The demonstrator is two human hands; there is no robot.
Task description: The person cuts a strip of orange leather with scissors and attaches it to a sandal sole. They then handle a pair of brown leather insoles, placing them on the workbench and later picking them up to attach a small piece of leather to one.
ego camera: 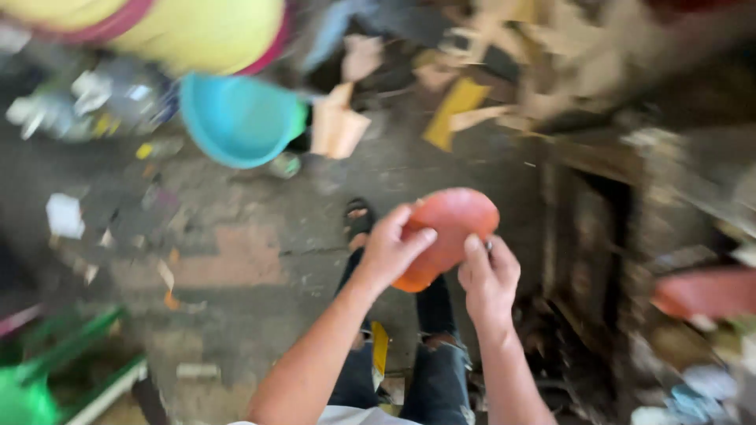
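The left hand (391, 248) grips the near edge of a flat, rounded orange plastic piece (449, 230), thumb on top; the right hand (488, 279) pinches its right side, fingers closed on it. Beyond the hands a turquoise plastic bowl (236, 118) lies on the littered concrete floor (236, 260), a green plastic crate (47, 378) far left

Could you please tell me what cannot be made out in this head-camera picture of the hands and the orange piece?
- Orange piece: blurred; its kind is unclear, and the left hand covers its lower left.
- Right hand: a small thing at its fingers is too blurred to identify.
- Blue bowl: motion blur hides its contents.
- Yellow tub: cut off by the top edge.
- Litter on the floor: too smeared to name.
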